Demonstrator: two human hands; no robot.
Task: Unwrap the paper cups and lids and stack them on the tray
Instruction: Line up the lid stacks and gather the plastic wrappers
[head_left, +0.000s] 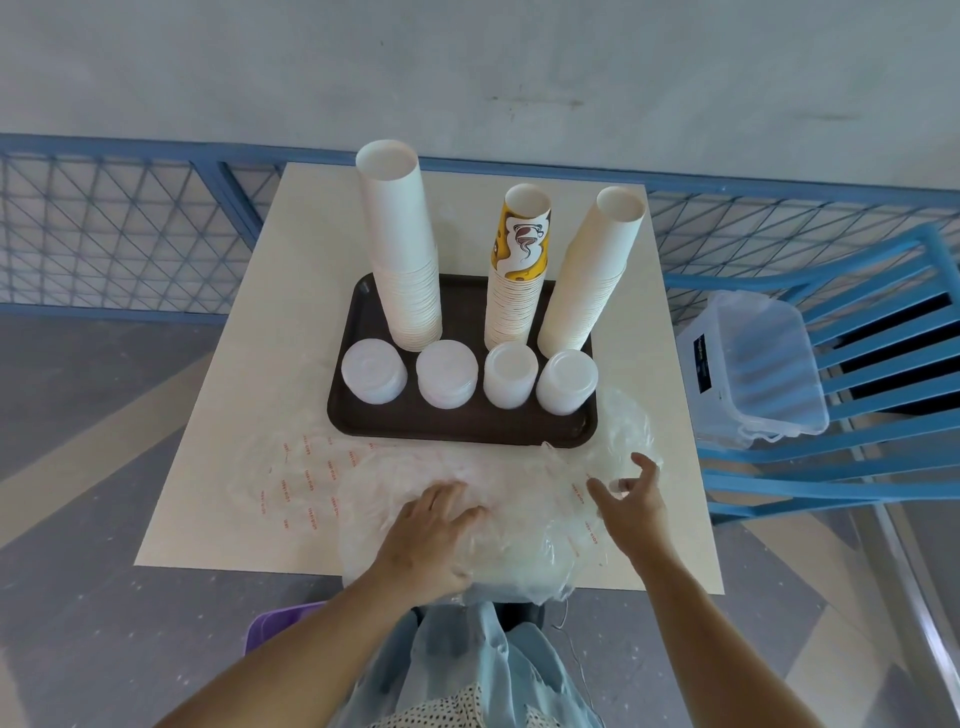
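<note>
Wrap (519, 543), loose clear film w/ red print, is seen crumpled along the near edge of the table (197, 519), just in front of the tray (467, 431); no cups or lids can be made out inside it, tho the folds are cloudy. The left hand (431, 535) is laid flat on the heap, fingers straight, pressing it down. The right hand (631, 506) is held wide, fingers spread, over the film's right part; contact can't be told. The film is judged v. light, limp and slippery, apt to spring back, so it is best bunched into a fistful, not lifted by one layer. On the tray's near row four lid stacks (447, 374) are set side by side: thin, light plastic, prob. best taken by the sides. Behind them three cup stacks are stood: a tall white stack (408, 260), a printed yellow stack (517, 291) & a cream stack (592, 275) that looks tilted. These are judged light and top-heavy, so they should be gripped low, w/ the top steadied.
</note>
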